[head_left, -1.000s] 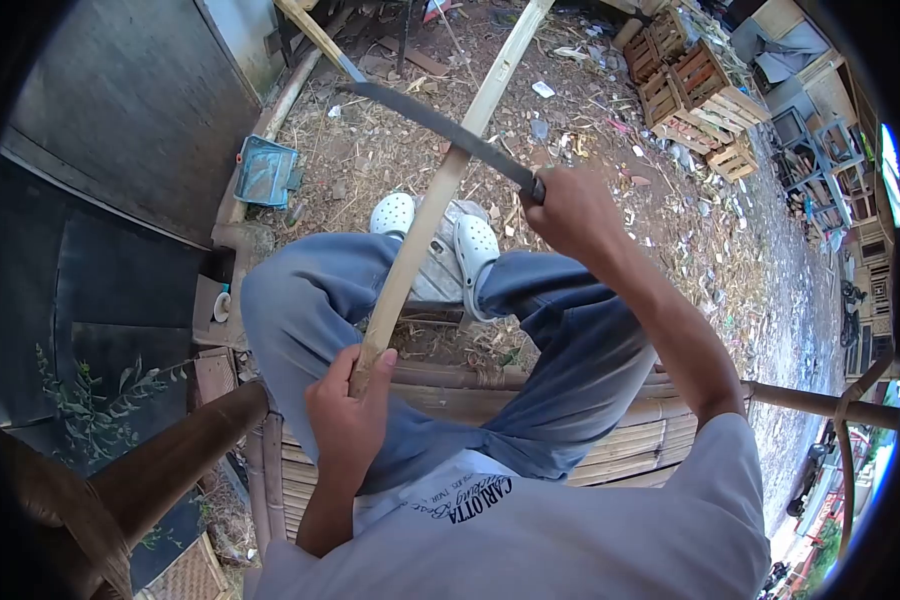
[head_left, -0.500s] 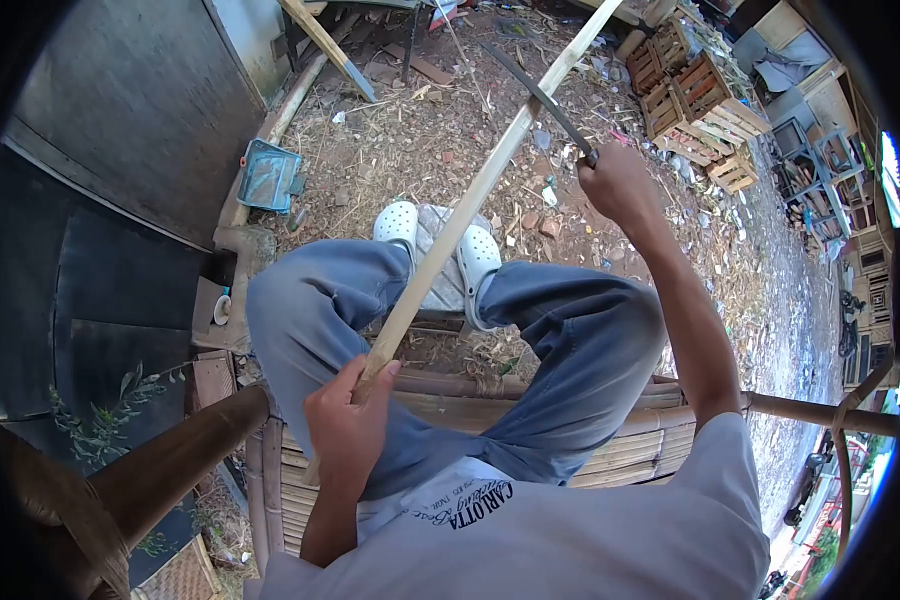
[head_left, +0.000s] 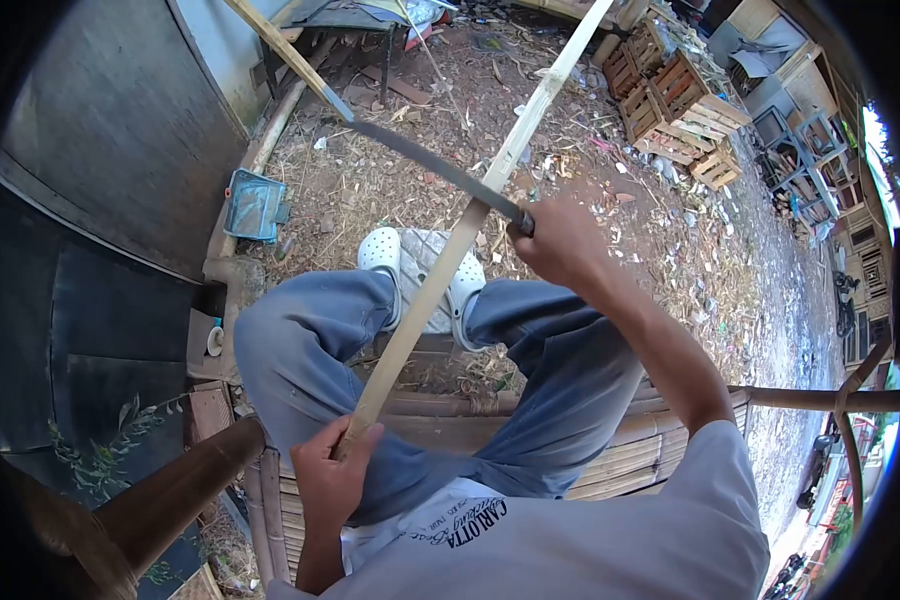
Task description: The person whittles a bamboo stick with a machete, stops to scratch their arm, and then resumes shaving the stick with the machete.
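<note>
Swung back down, knife [head_left: 420, 160] crosses slat [head_left: 440, 270] beyond the knees; right hand [head_left: 560, 243] clenches its handle, left hand [head_left: 328, 480] grips the slat's low end. Probably shaving; next needs a steady outward push.

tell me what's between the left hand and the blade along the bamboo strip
Head view: only bare bamboo strip runs from the left hand up to the blade.
</note>
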The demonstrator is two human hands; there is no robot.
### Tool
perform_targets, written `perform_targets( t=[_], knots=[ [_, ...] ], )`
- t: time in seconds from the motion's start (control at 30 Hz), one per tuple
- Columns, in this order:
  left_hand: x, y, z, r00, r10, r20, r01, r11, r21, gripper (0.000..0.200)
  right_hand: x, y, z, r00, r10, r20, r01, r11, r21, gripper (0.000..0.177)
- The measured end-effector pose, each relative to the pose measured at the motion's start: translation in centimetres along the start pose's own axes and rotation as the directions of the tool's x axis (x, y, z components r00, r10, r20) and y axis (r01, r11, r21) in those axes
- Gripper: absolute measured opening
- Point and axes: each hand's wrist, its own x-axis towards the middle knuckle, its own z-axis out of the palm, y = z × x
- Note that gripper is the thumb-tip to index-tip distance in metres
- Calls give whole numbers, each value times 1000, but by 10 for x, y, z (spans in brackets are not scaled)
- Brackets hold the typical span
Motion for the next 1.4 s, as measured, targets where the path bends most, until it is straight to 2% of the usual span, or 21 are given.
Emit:
perform_targets(
  t=[0.07, 0.1, 0.13, 0.17, 0.2, 0.27, 0.3, 0.47, 0.6, 0.7, 0.77, 0.87, 0.9, 0.97, 1.13, 1.2, 1.23, 1.27, 1.33, 1.37, 1.4],
  knots=[
    [-1, -1, -3, 1000, -25, 14, 25, 999, 41, 25, -14, -10, 23, 988, -136, 71, 137, 991, -6, 23],
    [-1, -3, -4, 1000, -27, 16, 26, 999, 47, 25, -10, -5, 24, 982, -180, 52, 171, 975, 141, 21],
    [-2, -4, -5, 998, -54, 18, 54, 998, 21, 25, -2, 7, 19, 982, -179, 53, 169, 974, 150, 21],
    [-2, -5, -9, 997, -77, 20, 77, 997, -2, 24, 10, 23, 11, 989, -54, 139, -44, 786, 617, 22],
    [-1, -6, -14, 997, -69, 15, 69, 998, 8, 24, 16, 24, 3, 964, 6, 267, -250, 367, 896, 26],
    [2, -9, -22, 998, -63, 13, 63, 998, 11, 24, 16, 17, -18, 969, 197, 151, -167, 65, 984, 34],
    [5, -8, -24, 998, -58, 9, 57, 998, 7, 24, 24, 24, -24, 970, 199, 136, -136, -17, 991, 29],
    [22, 2, -33, 999, -25, 25, 26, 999, -48, 26, 46, 6, -30, 980, 197, -19, 16, 17, 1000, 45],
    [23, 6, -44, 997, -30, 72, 29, 999, 15, 27, 54, -3, -14, 992, 115, -55, 67, -104, 992, 24],
    [27, 15, -49, 962, -187, 200, 182, 982, 43, 28, 47, -8, -5, 988, 145, -45, 65, -137, 988, 19],
    [32, 24, -45, 949, -168, 268, 109, 969, 221, 34, 33, -16, -3, 989, 140, -36, 50, -98, 994, 20],
    [38, 51, -30, 970, -68, 233, 1, 962, 274, 38, 14, -27, 3, 992, 117, -47, 54, -53, 997, 17],
    [42, 56, -21, 973, -79, 218, 19, 965, 263, 38, 6, -33, 3, 993, 108, -51, 56, -46, 997, 17],
    [51, 61, -2, 985, 131, 114, -154, 961, 229, 38, -6, -40, 10, 996, 76, -45, 46, -7, 999, 18],
    [62, 46, 20, 979, 87, 187, -98, 994, 50, 38, -22, -43, 17, 999, 36, 36, -42, 191, 981, 26],
    [57, 41, 23, 981, 86, 174, -93, 995, 33, 38, -37, -42, 13, 986, -101, -129, 164, 640, 751, 31],
    [58, 40, 22, 982, 85, 167, -92, 995, 32, 38, -44, -45, 10, 989, -141, -51, 142, 774, 617, 29],
    [59, 39, 21, 983, 86, 159, -93, 995, 34, 37, -48, -45, 17, 989, -142, -46, 140, 772, 620, 29],
    [56, 34, 22, 983, 99, 157, -102, 995, 11, 38, -56, -47, 36, 911, -411, 38, 386, 881, 273, 27],
    [54, 32, 23, 981, 116, 156, -115, 993, -16, 38, -58, -58, 30, 908, -370, 195, 350, 927, 132, 28],
    [53, 33, 21, 980, 116, 164, -117, 993, -7, 38, -56, -57, 34, 911, -365, 191, 342, 929, 140, 28]
  ],
)
